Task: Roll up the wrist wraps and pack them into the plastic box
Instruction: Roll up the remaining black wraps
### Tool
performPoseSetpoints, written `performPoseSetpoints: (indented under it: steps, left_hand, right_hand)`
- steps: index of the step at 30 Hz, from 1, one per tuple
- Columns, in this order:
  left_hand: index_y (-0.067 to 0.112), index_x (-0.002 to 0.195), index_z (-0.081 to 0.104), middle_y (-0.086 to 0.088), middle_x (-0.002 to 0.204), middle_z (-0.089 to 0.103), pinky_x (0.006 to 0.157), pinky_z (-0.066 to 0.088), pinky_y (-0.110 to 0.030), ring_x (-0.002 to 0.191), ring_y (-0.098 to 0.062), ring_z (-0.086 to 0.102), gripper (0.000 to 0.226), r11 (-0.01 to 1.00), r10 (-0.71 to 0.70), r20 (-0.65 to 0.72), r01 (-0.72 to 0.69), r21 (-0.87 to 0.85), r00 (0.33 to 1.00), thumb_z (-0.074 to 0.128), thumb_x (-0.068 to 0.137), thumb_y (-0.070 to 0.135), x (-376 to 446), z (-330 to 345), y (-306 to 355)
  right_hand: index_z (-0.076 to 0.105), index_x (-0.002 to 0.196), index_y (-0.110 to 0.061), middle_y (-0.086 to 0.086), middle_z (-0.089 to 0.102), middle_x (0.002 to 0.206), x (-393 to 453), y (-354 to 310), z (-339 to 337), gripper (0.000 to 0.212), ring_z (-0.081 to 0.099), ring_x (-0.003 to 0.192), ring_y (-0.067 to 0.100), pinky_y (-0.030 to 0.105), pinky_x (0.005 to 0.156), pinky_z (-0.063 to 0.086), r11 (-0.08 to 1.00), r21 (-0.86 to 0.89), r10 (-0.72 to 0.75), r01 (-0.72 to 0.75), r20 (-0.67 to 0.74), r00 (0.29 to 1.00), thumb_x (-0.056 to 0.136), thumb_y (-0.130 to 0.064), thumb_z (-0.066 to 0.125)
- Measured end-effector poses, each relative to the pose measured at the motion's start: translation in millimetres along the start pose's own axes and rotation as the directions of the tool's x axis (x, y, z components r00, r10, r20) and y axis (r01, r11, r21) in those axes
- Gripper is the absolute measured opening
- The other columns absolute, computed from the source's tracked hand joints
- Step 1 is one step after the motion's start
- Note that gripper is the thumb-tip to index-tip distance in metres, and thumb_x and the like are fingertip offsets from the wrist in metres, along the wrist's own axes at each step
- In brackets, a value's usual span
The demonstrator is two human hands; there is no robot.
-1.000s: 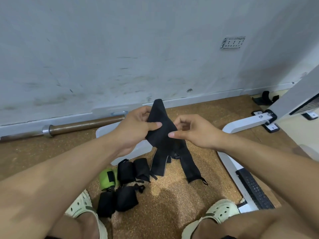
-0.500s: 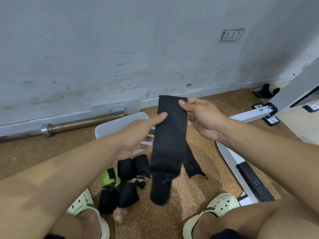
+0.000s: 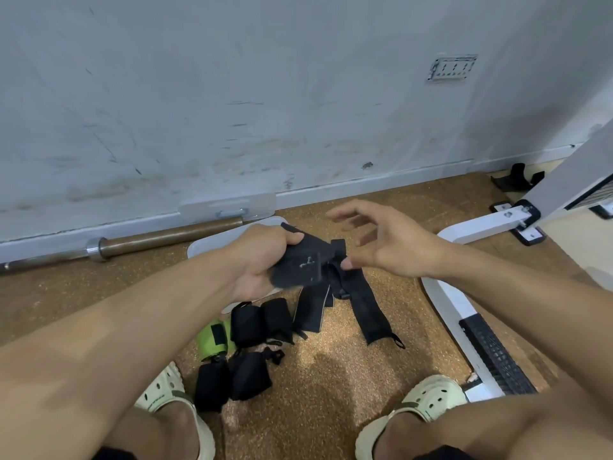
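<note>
Nearest to the camera, two pale clogs, the left clog (image 3: 162,391) and the right clog (image 3: 428,401), stand on the brown cork floor (image 3: 331,376). Between them, a little farther, lie four rolled black wraps (image 3: 245,356) close together, and a rolled green wrap (image 3: 212,338) touches them on the left side. To the right of the rolls, two loose black straps (image 3: 358,310) lie flat on the floor.

Above these, the left hand (image 3: 262,260) grips a black wrist wrap (image 3: 302,263) with curled fingers, and the free end hangs down to the right. The right hand (image 3: 381,244) is just beside the wrap with spread, relaxed fingers; the thumb tip is near the fabric, but whether it touches cannot be told.

Behind the left hand, the white plastic box (image 3: 212,244) is partly hidden. Farther, a barbell (image 3: 132,244) lies along the grey wall (image 3: 265,94). At the right stands a white machine frame (image 3: 481,230).
</note>
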State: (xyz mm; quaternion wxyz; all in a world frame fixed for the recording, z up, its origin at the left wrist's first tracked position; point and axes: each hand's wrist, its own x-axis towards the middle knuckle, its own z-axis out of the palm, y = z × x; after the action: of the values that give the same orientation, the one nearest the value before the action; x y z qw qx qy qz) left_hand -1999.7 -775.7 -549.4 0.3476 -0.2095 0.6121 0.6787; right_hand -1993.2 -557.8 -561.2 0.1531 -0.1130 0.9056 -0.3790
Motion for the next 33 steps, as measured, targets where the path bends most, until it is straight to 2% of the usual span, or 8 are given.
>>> performPoseSetpoints:
  steps: [6, 9, 12, 15, 19, 22, 27, 33]
  left_hand:
    - [0.002, 0.119, 0.064, -0.014, 0.105, 0.072, 0.063, 0.056, -0.03, 0.078, -0.022, 0.068, 0.025, 1.0, 0.008, 0.042, -0.009, 0.011, 0.999, 0.045, 0.107, 0.012, 3, -5, 1]
    - [0.013, 0.121, 0.064, -0.005, 0.112, 0.076, 0.078, 0.055, -0.031, 0.097, -0.019, 0.07, 0.038, 0.988, 0.057, 0.039, -0.062, 0.141, 0.998, 0.041, 0.108, 0.04, 2, -7, 0]
    - [0.018, 0.119, 0.064, -0.005, 0.116, 0.071, 0.091, 0.055, -0.038, 0.105, -0.021, 0.068, 0.048, 0.95, 0.233, -0.126, -0.198, 0.239, 0.964, 0.044, 0.102, 0.059, 8, -8, -1]
    - [0.02, 0.11, 0.071, -0.001, 0.113, 0.073, 0.101, 0.051, -0.04, 0.109, -0.018, 0.067, 0.046, 0.918, 0.367, -0.106, -0.342, 0.202, 0.924, 0.045, 0.102, 0.058, 9, -7, 2]
    - [0.012, 0.112, 0.073, -0.001, 0.104, 0.078, 0.093, 0.057, -0.034, 0.099, -0.017, 0.072, 0.034, 0.887, 0.441, -0.006, -0.435, 0.154, 0.897, 0.059, 0.101, 0.041, 7, -4, 4]
    - [0.008, 0.108, 0.071, -0.002, 0.095, 0.077, 0.083, 0.062, -0.032, 0.086, -0.015, 0.073, 0.018, 0.865, 0.487, 0.01, -0.484, 0.135, 0.873, 0.066, 0.098, 0.022, 7, -1, 1]
    - [0.013, 0.109, 0.072, 0.0, 0.097, 0.078, 0.08, 0.061, -0.031, 0.089, -0.014, 0.074, 0.016, 0.85, 0.475, 0.075, -0.479, 0.218, 0.877, 0.065, 0.099, 0.024, 8, -3, -2]
    - [0.015, 0.097, 0.074, -0.001, 0.092, 0.078, 0.067, 0.054, -0.025, 0.079, -0.013, 0.072, 0.013, 0.852, 0.434, -0.072, -0.383, 0.356, 0.898, 0.064, 0.1, 0.024, 21, -13, 2]
  right_hand:
    - [0.071, 0.111, -0.032, -0.004, 0.072, 0.107, -5, -12, 18, 0.025, 0.068, 0.102, 0.022, 0.049, 0.091, 0.053, 0.965, -0.076, -0.255, 0.25, -0.065, 0.965, 0.089, -0.043, 0.074]
    - [0.071, 0.1, -0.022, 0.007, 0.076, 0.093, 2, -15, 17, 0.007, 0.073, 0.089, 0.024, 0.042, 0.087, 0.058, 0.965, 0.217, -0.091, 0.149, -0.253, 0.963, 0.1, -0.026, 0.065]
    - [0.068, 0.099, -0.01, 0.02, 0.076, 0.095, 9, -12, 9, 0.014, 0.07, 0.084, 0.029, 0.047, 0.09, 0.058, 0.887, 0.46, 0.087, 0.034, -0.238, 0.967, 0.102, -0.022, 0.062]
    - [0.068, 0.099, -0.01, 0.015, 0.076, 0.093, 9, -12, 6, 0.014, 0.067, 0.082, 0.024, 0.037, 0.082, 0.057, 0.857, 0.515, 0.114, 0.007, -0.203, 0.972, 0.102, -0.021, 0.061]
    - [0.068, 0.101, -0.006, 0.011, 0.075, 0.089, 8, -15, 6, 0.016, 0.067, 0.076, 0.016, 0.021, 0.067, 0.055, 0.828, 0.561, 0.135, -0.005, -0.19, 0.972, 0.102, -0.02, 0.061]
    - [0.069, 0.104, -0.004, 0.011, 0.076, 0.089, 7, -14, 7, 0.017, 0.069, 0.075, 0.015, 0.021, 0.066, 0.056, 0.807, 0.59, 0.151, -0.013, -0.186, 0.971, 0.102, -0.02, 0.062]
    - [0.071, 0.102, -0.008, 0.007, 0.077, 0.088, 5, -16, 5, 0.016, 0.073, 0.074, 0.014, 0.022, 0.065, 0.057, 0.757, 0.653, 0.154, -0.026, -0.14, 0.978, 0.101, -0.022, 0.062]
    - [0.064, 0.12, -0.01, 0.007, 0.075, 0.1, 22, 6, 4, 0.027, 0.071, 0.072, 0.018, 0.03, 0.071, 0.062, 0.817, 0.564, 0.283, -0.116, -0.218, 0.934, 0.103, -0.031, 0.061]
